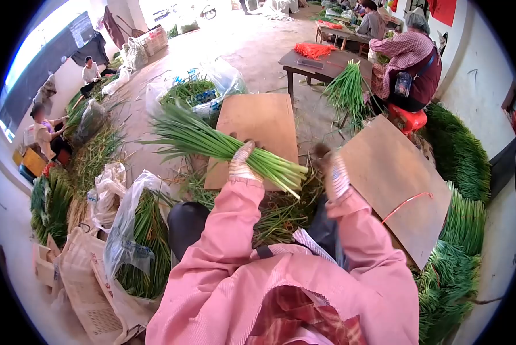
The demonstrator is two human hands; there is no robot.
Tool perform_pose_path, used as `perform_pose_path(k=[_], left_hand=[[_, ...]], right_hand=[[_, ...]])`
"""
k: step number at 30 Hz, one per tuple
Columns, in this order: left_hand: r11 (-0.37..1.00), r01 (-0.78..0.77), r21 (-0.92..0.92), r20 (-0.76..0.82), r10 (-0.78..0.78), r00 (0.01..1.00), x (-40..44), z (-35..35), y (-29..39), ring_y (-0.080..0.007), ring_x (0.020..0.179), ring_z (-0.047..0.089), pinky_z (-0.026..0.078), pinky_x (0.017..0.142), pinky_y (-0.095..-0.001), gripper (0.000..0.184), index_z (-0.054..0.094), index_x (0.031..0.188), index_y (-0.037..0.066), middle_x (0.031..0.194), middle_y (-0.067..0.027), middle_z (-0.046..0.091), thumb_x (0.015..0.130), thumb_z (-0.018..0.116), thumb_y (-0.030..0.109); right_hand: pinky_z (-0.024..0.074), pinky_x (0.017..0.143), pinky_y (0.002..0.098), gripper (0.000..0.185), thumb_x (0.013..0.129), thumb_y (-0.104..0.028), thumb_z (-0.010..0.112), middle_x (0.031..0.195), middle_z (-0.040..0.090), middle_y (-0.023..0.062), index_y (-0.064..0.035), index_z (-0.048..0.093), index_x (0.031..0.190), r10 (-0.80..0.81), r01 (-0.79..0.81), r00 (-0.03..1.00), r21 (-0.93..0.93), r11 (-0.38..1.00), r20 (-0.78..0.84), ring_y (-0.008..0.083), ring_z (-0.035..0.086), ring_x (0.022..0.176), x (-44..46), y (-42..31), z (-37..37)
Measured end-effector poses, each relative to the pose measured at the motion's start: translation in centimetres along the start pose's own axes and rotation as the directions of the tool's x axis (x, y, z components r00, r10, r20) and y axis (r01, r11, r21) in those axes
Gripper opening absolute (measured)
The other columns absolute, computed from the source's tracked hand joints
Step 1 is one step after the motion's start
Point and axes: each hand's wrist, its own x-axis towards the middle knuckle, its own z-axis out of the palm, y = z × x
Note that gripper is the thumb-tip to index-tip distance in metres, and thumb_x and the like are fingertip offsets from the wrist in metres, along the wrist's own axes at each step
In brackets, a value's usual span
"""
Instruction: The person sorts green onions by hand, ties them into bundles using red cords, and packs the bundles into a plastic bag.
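My left hand [243,161], in a light striped glove, is closed around a bunch of long green chives [206,138]. Their leafy tops fan out to the left, and the pale cut ends point to the right. The bunch is held over a brown board [258,115] in front of me. To the right of those stem ends is my right hand [330,164], gloved and apart from the bunch. Motion smears its fingers, so their closure is unclear. A second brown board [396,172] lies beside it, with a thin red strip [407,207] on top.
Bundled greens [453,282] are piled along the right wall. Clear plastic bags of greens [146,247] stand at my left, with another bag [189,92] ahead. Loose leaves litter the floor. A dark table [327,64] holds red strips, and a person [410,63] sits beside it.
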Motion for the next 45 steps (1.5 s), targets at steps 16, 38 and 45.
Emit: perform_pose_path(k=[16,38,45], left_hand=[[0.999,-0.051,-0.007,0.009,0.051,0.999,-1.7,4.2,-1.1,-0.0200,0.074,0.054,0.048,0.068,-0.0431,0.047,0.039,0.109,0.023,0.086,-0.0039,0.051,0.073,0.053,-0.004],[0.739,0.646,0.190,-0.207,-0.613,0.762,-6.3,0.3,-15.9,-0.0237,0.069,0.052,0.046,0.072,-0.0364,0.015,0.048,0.082,0.000,0.075,-0.0103,0.052,0.068,0.054,-0.003],[0.885,0.435,0.166,-0.406,-0.341,0.848,-1.8,2.8,-11.6,-0.0264,0.066,0.050,0.047,0.069,-0.0416,0.011,0.047,0.081,0.001,0.074,-0.0096,0.050,0.074,0.055,0.005]], right_hand=[[0.0377,0.082,0.0257,0.042,0.084,-0.033,0.045,0.109,0.048,0.0080,-0.0057,0.042,0.117,0.208,-0.042,0.905,0.411,0.911,-0.370,0.0165,0.046,0.099,-2.2,-7.1,-2.0],[0.0439,0.060,0.0270,0.051,0.059,-0.017,0.072,0.076,0.054,0.0073,-0.0007,0.049,0.102,0.596,-0.538,0.764,-0.266,0.800,0.248,0.0131,0.052,0.067,-10.5,-6.9,-8.9],[0.0431,0.070,0.0353,0.029,0.059,-0.015,0.069,0.087,0.054,0.0135,-0.0064,0.057,0.084,-0.430,0.334,0.898,-0.782,0.526,0.094,0.0296,0.053,0.082,-8.4,-7.8,-7.8]])
